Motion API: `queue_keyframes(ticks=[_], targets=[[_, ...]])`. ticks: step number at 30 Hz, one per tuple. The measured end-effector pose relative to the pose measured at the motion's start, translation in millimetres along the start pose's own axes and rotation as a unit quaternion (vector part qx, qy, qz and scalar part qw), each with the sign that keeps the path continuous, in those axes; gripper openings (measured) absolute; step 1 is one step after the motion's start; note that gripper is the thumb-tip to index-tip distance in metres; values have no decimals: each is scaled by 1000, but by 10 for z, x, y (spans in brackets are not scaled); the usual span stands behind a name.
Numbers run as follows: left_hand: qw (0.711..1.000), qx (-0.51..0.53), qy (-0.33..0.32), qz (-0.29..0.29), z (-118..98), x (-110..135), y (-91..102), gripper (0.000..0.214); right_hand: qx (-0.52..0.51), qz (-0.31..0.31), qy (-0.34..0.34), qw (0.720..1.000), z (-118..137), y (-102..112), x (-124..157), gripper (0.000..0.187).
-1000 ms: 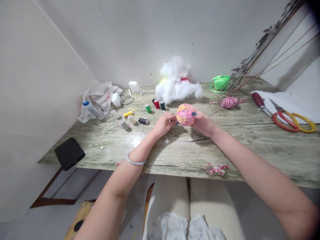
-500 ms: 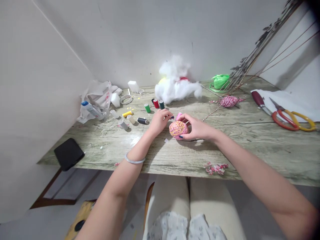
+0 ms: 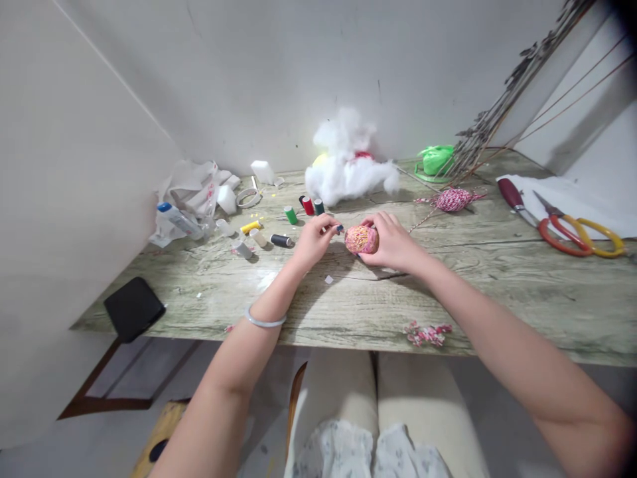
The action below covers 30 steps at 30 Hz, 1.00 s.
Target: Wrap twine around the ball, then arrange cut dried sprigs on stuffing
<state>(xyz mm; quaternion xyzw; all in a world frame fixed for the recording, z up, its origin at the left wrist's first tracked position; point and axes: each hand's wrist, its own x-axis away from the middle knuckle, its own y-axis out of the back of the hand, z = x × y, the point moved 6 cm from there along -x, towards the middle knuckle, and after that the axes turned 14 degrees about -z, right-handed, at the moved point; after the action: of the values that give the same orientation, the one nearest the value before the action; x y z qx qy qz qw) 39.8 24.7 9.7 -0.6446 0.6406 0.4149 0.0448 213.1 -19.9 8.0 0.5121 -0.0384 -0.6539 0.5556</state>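
Note:
My right hand (image 3: 391, 241) wraps round a small egg-shaped ball (image 3: 358, 239) covered in pink and yellow yarn, thumb below and fingers over the top. Just left of it my left hand (image 3: 318, 238) is closed in a pinch, its fingertips close to the ball's side. Whatever lies between those fingertips is too small to make out. From behind the right hand a twisted strand runs up to a red-and-white yarn bundle (image 3: 454, 199). Near the left hand stand green (image 3: 290, 215), red (image 3: 308, 206) and dark green (image 3: 319, 208) thread spools, and a black spool (image 3: 281, 240) lies on its side.
White stuffing (image 3: 351, 176) is heaped at the back. Scissors (image 3: 577, 232) and a dark-red-handled tool (image 3: 511, 194) lie right. Crumpled wrapping (image 3: 192, 186), a blue-capped bottle (image 3: 179, 219) and a black flat object (image 3: 134, 309) are left. Yarn scraps (image 3: 426, 333) sit near the front edge.
My right hand has moved slightly up and right with the ball, turning it a little and covering more of it. The pink spool behind the ball is now hidden. My left hand stays pinched.

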Motion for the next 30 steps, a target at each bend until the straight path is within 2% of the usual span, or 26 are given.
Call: queue_keyframes(ticks=[4, 9, 13, 17, 22, 27, 30], targets=[[996, 67, 54, 11, 33, 11, -27, 18, 44, -30, -6, 999, -55, 22, -6, 51], [995, 83, 51, 26, 8, 32, -49, 16, 66, -88, -62, 992, -205, 99, -15, 52], [989, 128, 56, 42, -41, 60, -86, 18, 17, -139, -110, 984, -299, 171, -23, 53], [989, 120, 23, 79, -144, 95, -129, 19, -97, -159, -182, 966, -401, 143, -12, 57], [988, 95, -12, 117, -248, 138, -179, 13, -264, -140, -291, 909, -489, -24, 24, 58], [988, 92, -7, 125, -256, 152, -199, 12, -429, -114, -387, 808, -430, -127, 53, 47], [988, 94, -7, 126, -248, 155, -209, 12, -483, -76, -413, 768, -352, -149, 56, 42]])
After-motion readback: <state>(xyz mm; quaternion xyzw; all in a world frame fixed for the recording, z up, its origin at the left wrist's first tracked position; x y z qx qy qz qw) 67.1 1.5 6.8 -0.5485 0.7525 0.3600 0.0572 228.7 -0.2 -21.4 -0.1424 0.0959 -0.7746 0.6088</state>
